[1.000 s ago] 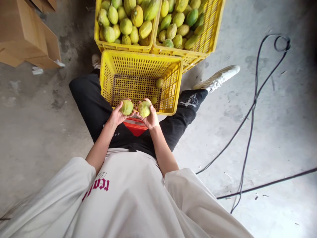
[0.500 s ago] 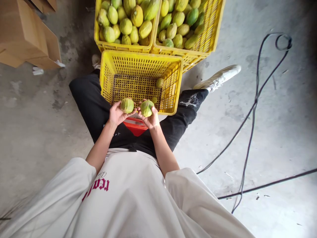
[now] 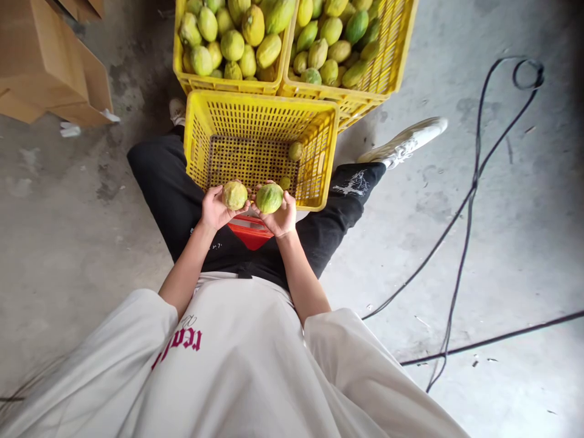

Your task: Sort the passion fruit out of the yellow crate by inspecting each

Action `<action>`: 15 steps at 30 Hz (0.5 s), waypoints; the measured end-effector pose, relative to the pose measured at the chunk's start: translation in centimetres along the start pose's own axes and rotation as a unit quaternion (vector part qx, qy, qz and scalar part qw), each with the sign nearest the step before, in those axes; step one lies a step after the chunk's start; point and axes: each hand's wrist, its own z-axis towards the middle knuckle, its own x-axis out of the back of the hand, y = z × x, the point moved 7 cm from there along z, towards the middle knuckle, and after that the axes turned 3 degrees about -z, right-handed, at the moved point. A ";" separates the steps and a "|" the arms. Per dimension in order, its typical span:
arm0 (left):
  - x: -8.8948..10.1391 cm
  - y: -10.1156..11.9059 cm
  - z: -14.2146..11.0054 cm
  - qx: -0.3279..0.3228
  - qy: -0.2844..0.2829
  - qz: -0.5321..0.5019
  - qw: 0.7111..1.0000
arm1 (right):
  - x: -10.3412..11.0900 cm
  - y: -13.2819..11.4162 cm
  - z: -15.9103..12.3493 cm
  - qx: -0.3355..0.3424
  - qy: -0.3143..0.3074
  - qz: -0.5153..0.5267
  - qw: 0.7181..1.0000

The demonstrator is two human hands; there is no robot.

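My left hand (image 3: 219,210) is closed around a small yellowish papaya-like fruit (image 3: 234,195), held from below and the side. Beside it, my right hand (image 3: 281,216) grips a greener, striped fruit (image 3: 269,198) of the same kind. The two fruits are close together but apart, level with the near rim of a yellow plastic crate (image 3: 262,103). Inside that crate, one fruit (image 3: 295,151) lies by the right wall and another (image 3: 285,183) sits closer to me, partly hidden.
Two more yellow crates, a left one (image 3: 228,84) and a right one (image 3: 387,52), stand behind, full of green and yellow fruits. Cardboard boxes (image 3: 50,67) are at the upper left. A black cable (image 3: 469,194) loops over the concrete floor. Something red (image 3: 250,234) sits between my legs.
Both fruits have been turned in my fingers, showing different sides. The right one now shows more green stripes. My hands have stayed nearly in place.
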 end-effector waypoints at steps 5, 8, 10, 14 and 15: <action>0.2 0.1 0.0 -0.002 -0.001 -0.017 1.000 | 0.1 -0.2 -0.1 -0.009 0.018 0.028 0.999; 0.5 0.0 0.2 0.007 -0.011 -0.021 1.000 | 0.6 -0.1 0.0 -0.010 0.024 0.034 0.999; 0.7 0.0 0.3 0.011 -0.017 -0.020 1.000 | 0.9 0.0 0.1 -0.014 0.020 0.036 0.999; 0.6 -0.4 0.4 0.030 -0.042 0.000 0.999 | 1.0 0.0 0.3 -0.006 0.012 0.043 0.999; 0.5 -0.5 0.3 0.036 -0.047 0.005 0.998 | 1.0 -0.1 0.3 -0.003 0.015 0.039 0.999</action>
